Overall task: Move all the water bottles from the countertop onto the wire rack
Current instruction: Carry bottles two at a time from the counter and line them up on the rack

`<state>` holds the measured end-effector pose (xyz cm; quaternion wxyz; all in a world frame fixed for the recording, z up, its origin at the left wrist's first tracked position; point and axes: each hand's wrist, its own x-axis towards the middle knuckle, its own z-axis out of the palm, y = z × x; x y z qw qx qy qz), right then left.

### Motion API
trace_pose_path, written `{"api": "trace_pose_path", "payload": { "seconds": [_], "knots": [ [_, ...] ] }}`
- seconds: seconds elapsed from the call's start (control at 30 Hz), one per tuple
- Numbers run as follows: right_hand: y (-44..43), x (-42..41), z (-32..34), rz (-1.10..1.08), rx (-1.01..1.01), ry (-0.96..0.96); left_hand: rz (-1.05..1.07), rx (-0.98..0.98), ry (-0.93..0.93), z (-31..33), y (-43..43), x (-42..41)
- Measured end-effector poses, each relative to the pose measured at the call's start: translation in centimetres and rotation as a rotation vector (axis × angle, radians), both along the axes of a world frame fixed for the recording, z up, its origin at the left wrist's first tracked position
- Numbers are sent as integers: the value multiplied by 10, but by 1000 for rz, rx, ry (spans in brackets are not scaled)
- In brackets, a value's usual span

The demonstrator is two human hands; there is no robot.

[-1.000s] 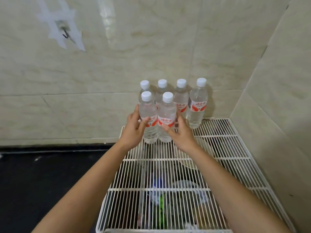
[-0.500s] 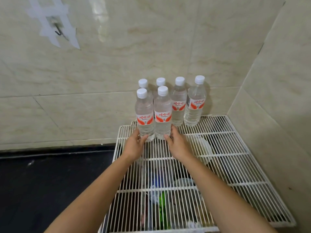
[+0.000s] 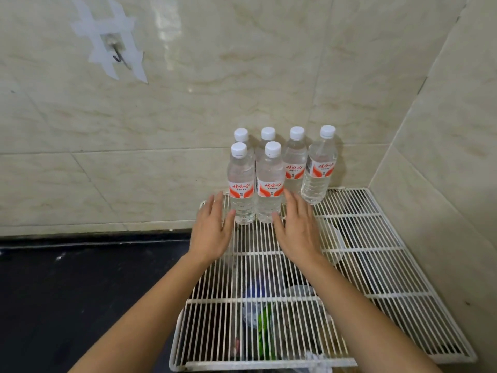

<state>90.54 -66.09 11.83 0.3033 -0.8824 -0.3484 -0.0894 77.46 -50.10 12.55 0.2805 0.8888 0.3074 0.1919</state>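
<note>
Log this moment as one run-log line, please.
phase: release | left hand: open | right hand: open | water bottles: six upright on wire rack | countertop: no bottles visible

Bright, even light fills the scene, soft and slightly warm. A pale streak of glare runs down the glossy tiled wall [image 3: 242, 76] near the top, a little left of centre, with a small glint just below it. The water bottles [image 3: 269, 181] throw faint shadows onto the wall behind them, to the right. The black countertop [image 3: 67, 292] stays dark and almost featureless. Wide-angle bending curves the tile joints and the wire rack [image 3: 376, 249] edges. Focus is fair; things under the rack read murky.
</note>
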Motion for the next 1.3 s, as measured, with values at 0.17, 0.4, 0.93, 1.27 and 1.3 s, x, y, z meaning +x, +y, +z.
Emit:
{"api": "trace_pose_path", "payload": {
  "seconds": [0.17, 0.4, 0.93, 1.27, 1.3],
  "knots": [
    [-5, -24, 5, 8, 60, -139, 137, 328, 36, 15, -4, -53],
    [22, -69, 18, 315, 152, -388, 397, 522, 13, 35, -26, -125],
    [79, -295, 5, 835, 70, -225, 999, 434, 142, 10, -74, -389],
    [174, -551, -9, 963, 38, -177, 1072, 453, 167, 4, -35, -628],
    [183, -573, -7, 985, 45, -177, 1069, 454, 176, 5, -30, -648]
  ]
}}
